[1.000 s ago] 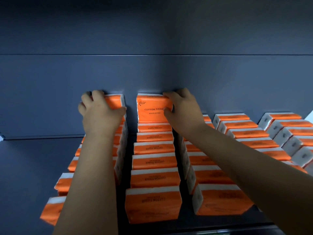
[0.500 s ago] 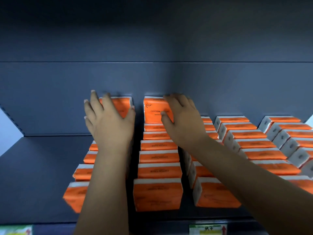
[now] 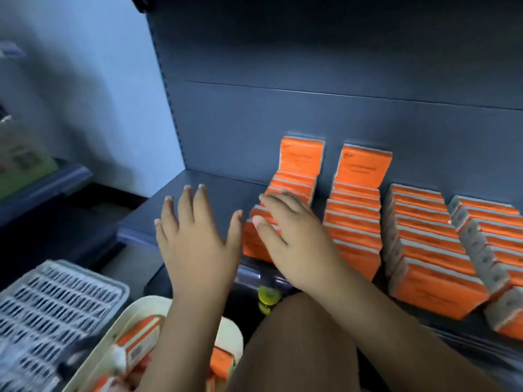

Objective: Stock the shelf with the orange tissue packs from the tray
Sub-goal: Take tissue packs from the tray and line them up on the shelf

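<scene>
— Hands?
— Both spread flat, holding nothing: left hand [image 3: 195, 239] above bare shelf [image 3: 198, 188], right hand [image 3: 294, 239] over the leftmost row of orange tissue packs [image 3: 356, 222].
— Below?
— Spare packs [image 3: 138, 338] in the cream tray [image 3: 124, 321], beside a white slatted basket [image 3: 56, 301].

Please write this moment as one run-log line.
left hand: open, empty | right hand: open, over leftmost shelf row | tray: holds orange packs

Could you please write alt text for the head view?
An open left hand and open right hand reach over a dark shelf lined with rows of orange tissue packs; more lie in a cream tray at lower left.
</scene>
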Demonstrator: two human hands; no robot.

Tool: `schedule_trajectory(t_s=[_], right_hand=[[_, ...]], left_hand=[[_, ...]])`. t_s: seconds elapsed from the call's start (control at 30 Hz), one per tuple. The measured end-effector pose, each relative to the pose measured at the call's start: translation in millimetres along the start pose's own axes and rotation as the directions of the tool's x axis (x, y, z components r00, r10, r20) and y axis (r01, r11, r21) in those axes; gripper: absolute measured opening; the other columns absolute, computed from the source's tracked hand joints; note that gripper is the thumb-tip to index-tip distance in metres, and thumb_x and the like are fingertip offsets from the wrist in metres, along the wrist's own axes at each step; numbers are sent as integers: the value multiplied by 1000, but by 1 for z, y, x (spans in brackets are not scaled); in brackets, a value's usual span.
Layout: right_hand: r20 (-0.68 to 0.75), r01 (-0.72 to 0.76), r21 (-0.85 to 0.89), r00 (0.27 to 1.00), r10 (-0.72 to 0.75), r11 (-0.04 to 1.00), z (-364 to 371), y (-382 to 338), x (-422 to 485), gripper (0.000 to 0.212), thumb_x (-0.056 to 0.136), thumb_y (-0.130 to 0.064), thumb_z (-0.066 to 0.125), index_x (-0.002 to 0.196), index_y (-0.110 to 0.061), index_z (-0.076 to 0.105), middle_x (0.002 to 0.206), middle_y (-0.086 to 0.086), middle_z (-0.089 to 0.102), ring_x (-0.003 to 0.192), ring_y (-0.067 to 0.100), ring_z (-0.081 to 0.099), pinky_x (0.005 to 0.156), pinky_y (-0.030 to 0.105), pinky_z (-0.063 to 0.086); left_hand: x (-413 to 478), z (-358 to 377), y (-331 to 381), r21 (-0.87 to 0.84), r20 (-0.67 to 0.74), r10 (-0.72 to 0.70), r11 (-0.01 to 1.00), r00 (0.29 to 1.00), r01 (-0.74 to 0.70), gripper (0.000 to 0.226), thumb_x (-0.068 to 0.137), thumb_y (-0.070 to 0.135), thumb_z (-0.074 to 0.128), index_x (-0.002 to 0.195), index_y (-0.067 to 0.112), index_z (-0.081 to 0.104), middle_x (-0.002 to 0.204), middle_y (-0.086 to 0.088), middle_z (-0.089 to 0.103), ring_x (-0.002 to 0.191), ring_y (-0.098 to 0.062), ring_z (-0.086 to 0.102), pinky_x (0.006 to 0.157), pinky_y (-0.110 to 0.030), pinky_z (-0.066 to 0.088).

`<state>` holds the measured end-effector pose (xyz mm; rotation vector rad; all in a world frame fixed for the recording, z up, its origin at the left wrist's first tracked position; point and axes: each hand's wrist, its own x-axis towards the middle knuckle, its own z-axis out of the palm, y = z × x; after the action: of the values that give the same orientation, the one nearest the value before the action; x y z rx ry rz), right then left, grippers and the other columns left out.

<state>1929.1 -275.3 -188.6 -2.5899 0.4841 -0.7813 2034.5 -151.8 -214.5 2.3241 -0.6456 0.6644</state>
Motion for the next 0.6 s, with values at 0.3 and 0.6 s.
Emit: schedule_trajectory(t_s=[0.3,0.6], right_hand=[[395,85,77,912,-109,993,137,-117,-72,56,101,-49,43,139,-10,59,136,9,61,134,29,48,112,44,40],[685,-114,-64,718,127,991,232,-88,-143,38,103,-47,43,124,-23,64,118,1,62,113,25,59,94,42,51]], left_hand=[[-116,-70,-188,224,150,-277,945,949,240,76,89,65,47,148,16,48,158,-8,47,149,-41,33,117,-62,30],[-210,-35,-260,315,512,-484,875,710,369,66,97,57,56,149,19,45,158,-2,43,150,-31,28,120,-50,30]])
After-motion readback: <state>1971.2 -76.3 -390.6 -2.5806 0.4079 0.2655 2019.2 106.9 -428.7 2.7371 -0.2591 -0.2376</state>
